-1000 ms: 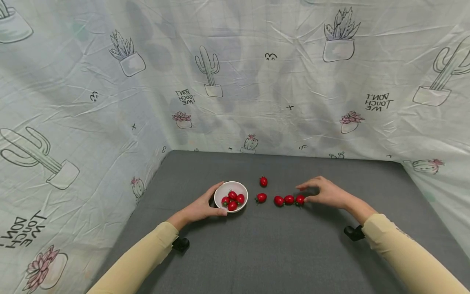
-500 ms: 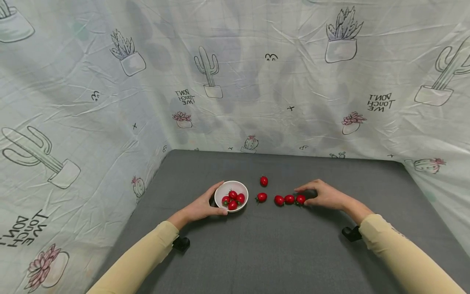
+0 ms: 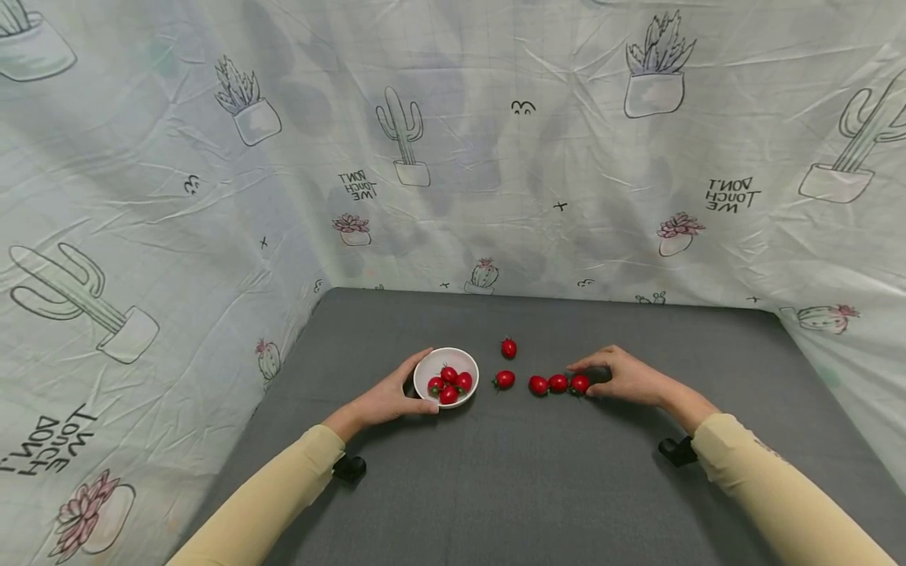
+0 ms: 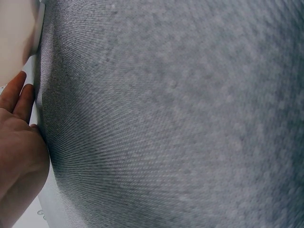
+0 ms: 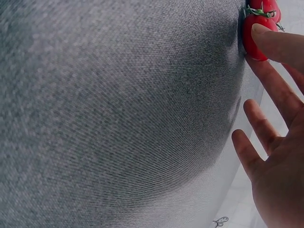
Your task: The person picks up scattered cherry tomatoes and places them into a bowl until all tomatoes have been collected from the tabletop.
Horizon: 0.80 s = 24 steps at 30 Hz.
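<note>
Around the left side of a small white bowl [image 3: 440, 361], my left hand [image 3: 385, 399] holds on with its thumb at the near rim and its fingers at the far side. Several red cherry tomatoes [image 3: 449, 395] with green stems lie inside. My right hand [image 3: 626, 379] pinches the rightmost cherry tomato [image 3: 580, 384] of a row of three. In the right wrist view, the thumb [image 5: 273, 40] lies on that tomato's front and another finger reaches behind it. The left wrist view catches only part of the bowl [image 4: 16, 33] above the fingers.
Left of the right hand, the row's middle tomato [image 3: 558, 384] and left tomato [image 3: 538, 385] touch or nearly touch. Between row and bowl lies a tomato [image 3: 505, 380], with another tomato [image 3: 509, 348] behind it. A cactus-print curtain [image 3: 453, 157] borders the grey table [image 3: 495, 487].
My right hand has moved slightly left and closed its thumb and fingers onto the rightmost tomato. The left hand, the bowl and the other tomatoes stay in place.
</note>
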### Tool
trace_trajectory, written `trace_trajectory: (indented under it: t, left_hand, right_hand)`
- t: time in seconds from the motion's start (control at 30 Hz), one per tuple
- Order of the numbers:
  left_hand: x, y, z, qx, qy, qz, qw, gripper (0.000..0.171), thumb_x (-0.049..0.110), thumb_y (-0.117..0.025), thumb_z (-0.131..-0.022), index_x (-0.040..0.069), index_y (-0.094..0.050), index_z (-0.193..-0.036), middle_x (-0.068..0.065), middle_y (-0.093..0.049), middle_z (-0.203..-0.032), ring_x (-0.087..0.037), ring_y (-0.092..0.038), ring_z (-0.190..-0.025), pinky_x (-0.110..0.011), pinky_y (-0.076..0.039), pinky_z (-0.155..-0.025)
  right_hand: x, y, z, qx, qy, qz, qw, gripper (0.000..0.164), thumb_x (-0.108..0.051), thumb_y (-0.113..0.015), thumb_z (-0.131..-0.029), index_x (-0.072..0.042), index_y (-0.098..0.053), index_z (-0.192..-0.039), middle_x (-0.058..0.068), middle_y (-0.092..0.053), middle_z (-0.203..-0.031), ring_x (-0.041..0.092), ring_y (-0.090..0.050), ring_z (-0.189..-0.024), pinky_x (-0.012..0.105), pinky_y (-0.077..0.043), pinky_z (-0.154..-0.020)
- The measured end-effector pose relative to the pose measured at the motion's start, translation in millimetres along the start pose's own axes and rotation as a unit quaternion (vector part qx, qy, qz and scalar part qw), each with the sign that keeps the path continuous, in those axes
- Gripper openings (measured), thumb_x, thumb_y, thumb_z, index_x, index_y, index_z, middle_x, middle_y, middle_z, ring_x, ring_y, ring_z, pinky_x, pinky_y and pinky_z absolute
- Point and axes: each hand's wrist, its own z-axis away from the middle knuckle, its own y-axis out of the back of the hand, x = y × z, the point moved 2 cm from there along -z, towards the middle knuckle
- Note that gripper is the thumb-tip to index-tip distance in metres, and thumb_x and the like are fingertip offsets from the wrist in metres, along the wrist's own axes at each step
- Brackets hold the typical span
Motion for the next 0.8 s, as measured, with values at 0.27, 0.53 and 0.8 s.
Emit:
trace_trajectory:
  t: [0.27,0.53,0.8]
  left_hand:
    - [-1.7,1.3,0.9,-0.003,-0.001,-0.005,1.0000,0.104,0.033,-0.088,-0.084,0.031,-0.021,-0.164,-0.003,-0.022,-0.167,-0.025,-0.019,-0.152,-0.059,-0.018,-0.119]
    - [-3.3,0.6,1.3,-0.002,-0.008,-0.005,1.0000,0.105,0.033,-0.088,-0.083,0.029,-0.021,-0.164,-0.003,-0.022,-0.167,-0.024,-0.019,-0.152,-0.058,-0.017,-0.119]
    - [-5.4,0.0,2.0,-0.002,-0.013,-0.008,0.9999,0.105,0.032,-0.088,-0.083,0.029,-0.021,-0.164,-0.003,-0.022,-0.167,-0.024,-0.019,-0.152,-0.058,-0.017,-0.119]
  right_hand:
    - [-2.5,-3.3,4.2,0.008,-0.010,0.000,1.000,0.039,-0.023,-0.079,-0.092,-0.019,-0.072,-0.130,0.008,-0.064,-0.133,0.038,-0.042,-0.128,0.064,-0.038,-0.099]
    - [-4.1,-5.2,7.5,0.020,-0.008,0.013,1.000,0.034,-0.026,-0.079,-0.092,-0.020,-0.075,-0.125,0.004,-0.066,-0.128,0.034,-0.044,-0.124,0.059,-0.041,-0.097]
    - [-3.2,-7.5,8.6,0.029,-0.003,0.019,0.999,0.031,-0.028,-0.078,-0.093,-0.021,-0.076,-0.123,0.002,-0.066,-0.125,0.033,-0.045,-0.123,0.058,-0.042,-0.096]
